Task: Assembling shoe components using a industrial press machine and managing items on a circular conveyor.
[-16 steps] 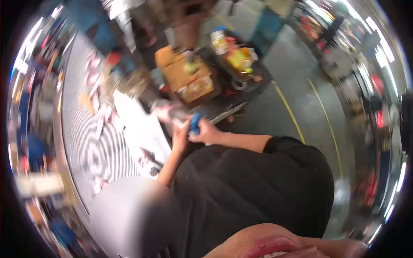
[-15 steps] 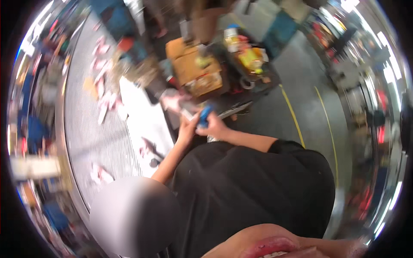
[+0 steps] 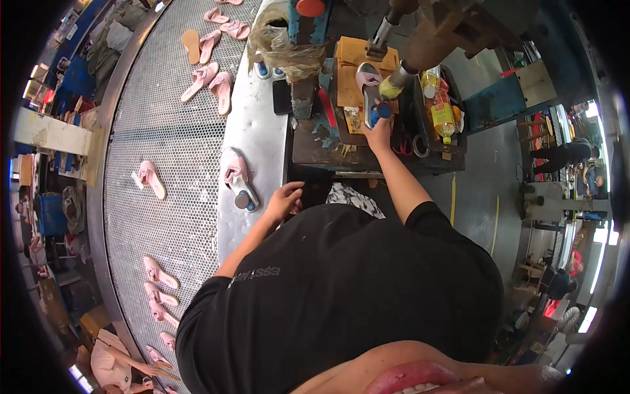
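My right hand (image 3: 379, 129) reaches forward to the dark workbench (image 3: 315, 148) and grips a blue-ended shoe form (image 3: 371, 105) that carries a pale pink sole. The form sits under the metal rods of a press (image 3: 420, 46), over an orange pad (image 3: 348, 72). My left hand (image 3: 283, 200) holds nothing and rests with loosely bent fingers at the edge of the steel counter (image 3: 252, 125). Just left of that hand lies a pink sandal on a last (image 3: 236, 180).
A round perforated metal conveyor (image 3: 164, 144) curves on the left with several pink sandals on it. A phone (image 3: 282, 96) and a plastic bag (image 3: 285, 49) lie on the counter. Yellow bottles (image 3: 443, 115) and scissors (image 3: 420, 144) are to the right of the press. Other people stand far right.
Earlier both hands were together on a blue object in front of my chest. Now my right hand has stretched out to the press with it, and my left hand has dropped to the counter edge.
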{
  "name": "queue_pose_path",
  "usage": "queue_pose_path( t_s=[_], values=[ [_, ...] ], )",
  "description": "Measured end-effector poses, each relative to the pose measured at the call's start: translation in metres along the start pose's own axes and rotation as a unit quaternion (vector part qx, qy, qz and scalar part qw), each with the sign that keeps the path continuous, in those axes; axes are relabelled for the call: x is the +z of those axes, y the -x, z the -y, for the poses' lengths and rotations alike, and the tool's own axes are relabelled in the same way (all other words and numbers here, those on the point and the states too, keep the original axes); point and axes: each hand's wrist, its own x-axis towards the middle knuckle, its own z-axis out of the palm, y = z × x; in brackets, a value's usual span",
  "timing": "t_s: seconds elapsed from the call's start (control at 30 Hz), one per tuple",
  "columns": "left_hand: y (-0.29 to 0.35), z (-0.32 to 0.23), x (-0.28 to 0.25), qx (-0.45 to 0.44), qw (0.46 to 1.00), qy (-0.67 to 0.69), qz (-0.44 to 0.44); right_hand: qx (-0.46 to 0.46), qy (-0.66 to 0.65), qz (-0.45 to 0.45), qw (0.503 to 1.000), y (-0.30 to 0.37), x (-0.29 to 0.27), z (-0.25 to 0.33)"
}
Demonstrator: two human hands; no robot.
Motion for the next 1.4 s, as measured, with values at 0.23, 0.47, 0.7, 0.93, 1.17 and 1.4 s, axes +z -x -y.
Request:
queue_pose_path(
  t_s=[0.23, 0.47, 0.7, 0.93, 1.17, 1.4],
  values=[
    [0.043, 0.067, -0.024, 0.03, 0.993, -0.035, -0.11, -0.098, 0.059, -0.086, 0.99, 0.005, 0.011, -0.019],
    [0.061, 0.075, -0.034, 0.036, 0.986, -0.032, -0.16, -0.049, 0.044, -0.077, 0.995, -0.016, 0.014, -0.018],
    [0.074, 0.048, -0.04, 0.086, 0.986, -0.052, -0.135, 0.06, 0.172, 0.007, 0.983, -0.038, 0.019, -0.028],
    [0.058, 0.011, -0.109, 0.181, 0.945, -0.047, -0.269, -0.009, -0.005, -0.188, 0.982, -0.017, 0.01, -0.042],
    [0.003, 0.047, -0.418, 0.002, 0.679, -0.283, -0.677, 0.032, 0.147, -0.113, 0.982, -0.051, 0.008, -0.014],
    [0.004, 0.042, -0.431, -0.208, 0.693, -0.249, -0.644, 0.146, 0.179, -0.032, 0.972, -0.048, 0.0, -0.004]
  ],
)
